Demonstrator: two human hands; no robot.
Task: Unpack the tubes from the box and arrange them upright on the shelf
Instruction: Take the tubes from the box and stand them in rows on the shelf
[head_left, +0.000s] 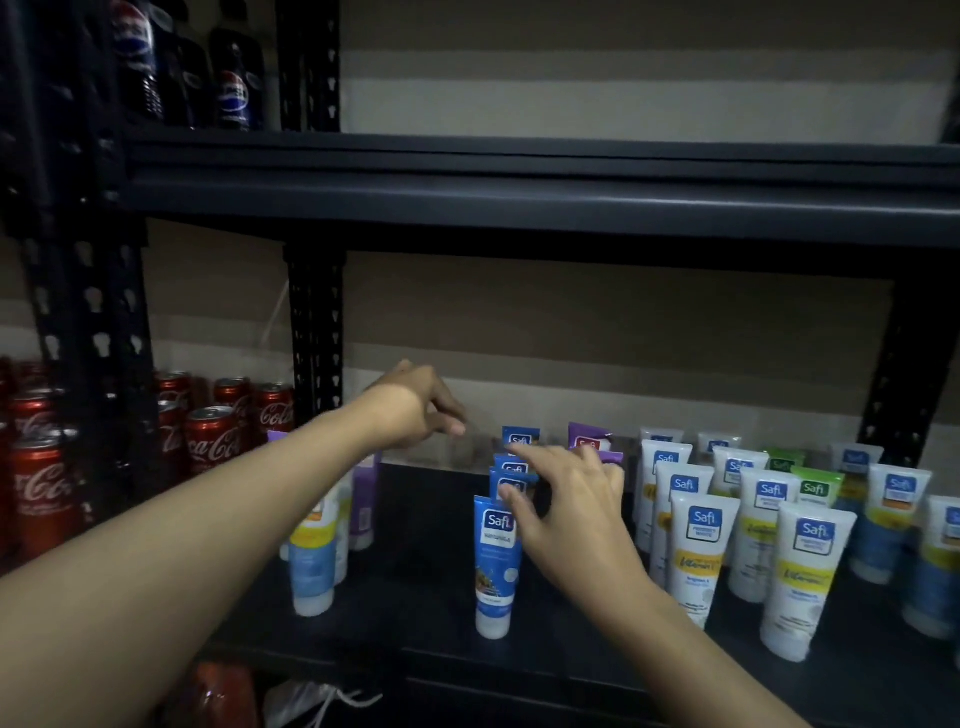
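Several Safi tubes stand cap-down on the dark shelf (415, 587). A row of blue tubes runs back from the front blue tube (496, 561). My right hand (566, 509) hovers over that row, fingers spread, fingertips touching the tops of the blue tubes behind the front one. My left hand (421, 410) reaches toward the back of the shelf, fingers curled loosely, holding nothing visible. White and yellow tubes (698, 556) stand in rows on the right, with green tubes (815, 488) behind. Purple tubes (587, 439) stand at the back. The box is out of view.
Coca-Cola cans (213, 441) fill the neighbouring shelf on the left. Pepsi bottles (234, 83) stand on the upper left shelf. A black metal upright (317, 332) divides the two shelf units. More tubes (311, 566) stand left of centre under my left arm.
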